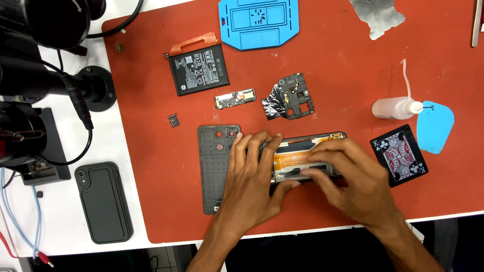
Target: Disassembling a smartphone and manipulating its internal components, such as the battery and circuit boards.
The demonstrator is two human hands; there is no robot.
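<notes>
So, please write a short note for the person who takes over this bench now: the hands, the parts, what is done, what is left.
Left hand: fingers pressing on the opened phone at its left end.
Right hand: fingers on the phone's lower edge, by the orange flex cable.
Already out on the red mat: battery, small board, black camera frame, back cover.
Left: the phone lies open, these parts not refitted.
Nearby: playing card, liquid bottle.

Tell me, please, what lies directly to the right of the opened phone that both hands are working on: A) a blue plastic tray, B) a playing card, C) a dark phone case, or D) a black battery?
B: the playing card lies on the red mat just right of the opened phone, beyond the right hand.
</notes>
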